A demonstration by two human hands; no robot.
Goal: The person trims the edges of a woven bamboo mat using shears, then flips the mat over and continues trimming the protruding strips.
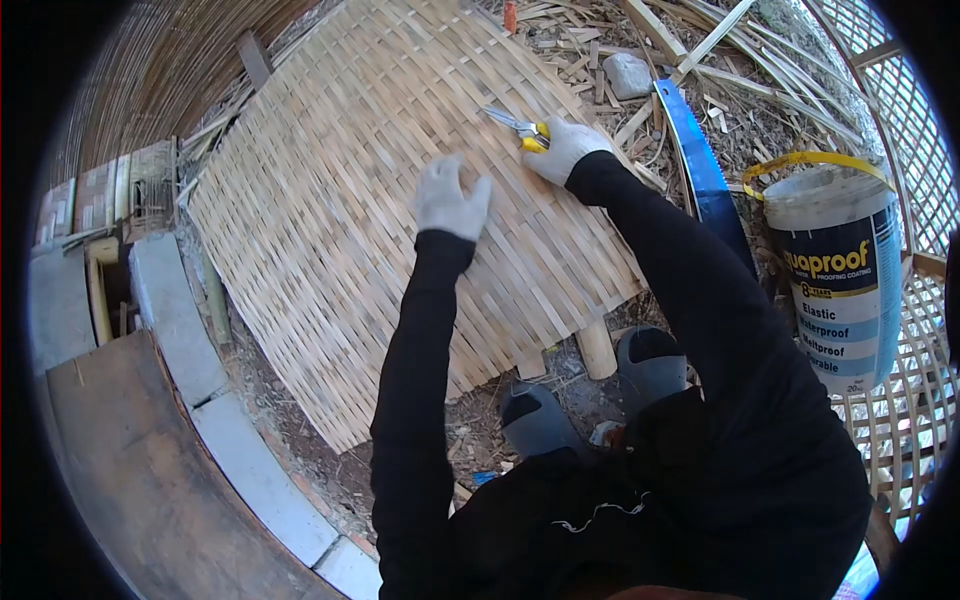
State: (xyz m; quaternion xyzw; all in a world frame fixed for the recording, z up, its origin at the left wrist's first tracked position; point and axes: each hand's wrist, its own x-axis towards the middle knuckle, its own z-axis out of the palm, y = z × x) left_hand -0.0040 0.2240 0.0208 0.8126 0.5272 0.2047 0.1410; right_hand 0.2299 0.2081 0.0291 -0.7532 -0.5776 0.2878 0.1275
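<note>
A large woven bamboo panel [330, 220] lies spread out in front of me. Yellow-handled snips [515, 124] are in my right hand [566, 150], which wears a pale work glove. Their metal blades point left over the panel's right half. My left hand [452, 198], gloved too, is at the middle of the panel with thumb and fingers apart and nothing in it. Whether its fingertips touch the weave I cannot tell.
To the right stand a white Aquaproof bucket [840, 270] with a yellow handle and a long blue saw-like blade [705, 165]. Bamboo offcuts and a pale stone [628, 76] lie beyond the panel. Grey blocks [255, 465] edge a brown board [130, 450] at left.
</note>
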